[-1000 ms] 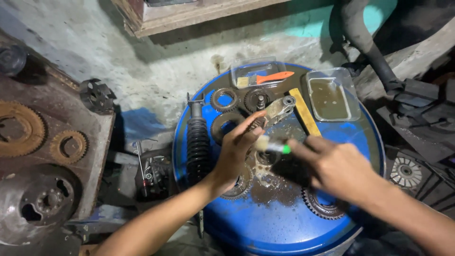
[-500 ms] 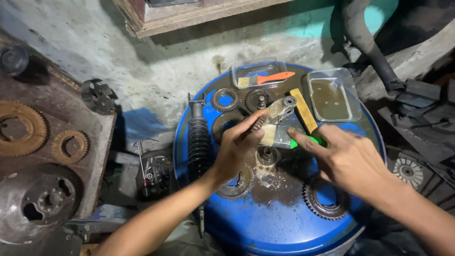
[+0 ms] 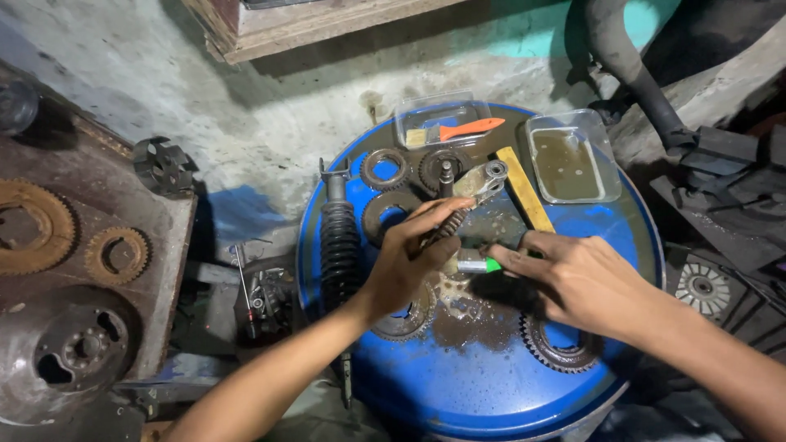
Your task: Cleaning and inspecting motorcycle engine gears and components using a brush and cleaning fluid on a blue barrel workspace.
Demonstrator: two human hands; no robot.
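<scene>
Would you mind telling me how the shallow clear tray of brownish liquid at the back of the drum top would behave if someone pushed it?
The clear tray looks thin-walled, so it would probably flex. Its brown liquid sits near the rim and would likely slosh. The blue drum top looks oily, so it may slide easily.

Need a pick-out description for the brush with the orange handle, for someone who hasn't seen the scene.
Start at the blue drum lid that serves as the work surface. At its far edge are two clear plastic trays; the left tray holds the brush, while the right tray holds brown liquid. The brush lies flat with pale bristles pointing left, and its bright orange handle is the only orange thing among the rusty gears.
</scene>
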